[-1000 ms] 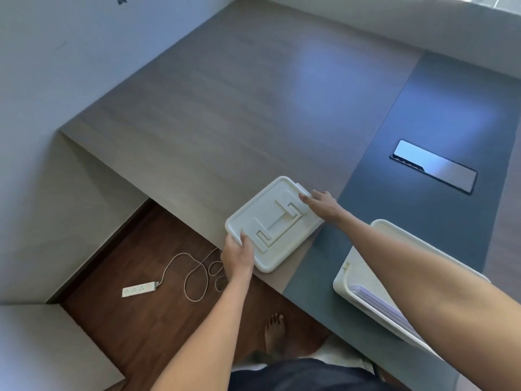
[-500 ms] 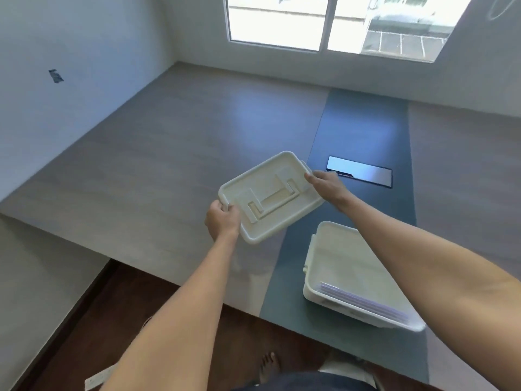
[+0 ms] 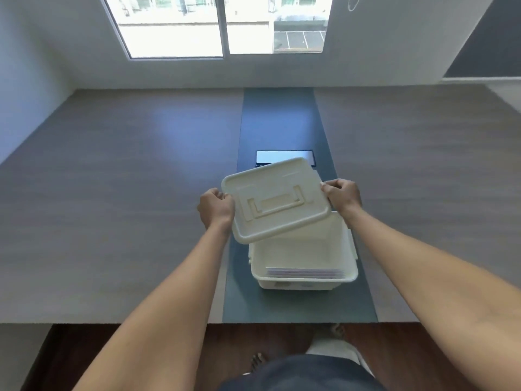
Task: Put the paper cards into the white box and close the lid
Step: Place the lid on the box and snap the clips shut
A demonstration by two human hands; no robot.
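I see the left hand (image 3: 216, 208) and right hand (image 3: 342, 196), each grip clenched on the lid (image 3: 275, 200), tilted above the white box (image 3: 304, 279) on the bench (image 3: 112, 221). The lid hides the box's far rim; only the paper cards' (image 3: 304, 272) edges show inside.

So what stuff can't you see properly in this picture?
- Far part of the white box: the lid held above covers it, head view.
- Paper cards: only top edges show; how many is too small to tell.
- Dark panel in the table: partly behind the lid.
- Left hand and right hand: fingertips hidden under the lid's rim.
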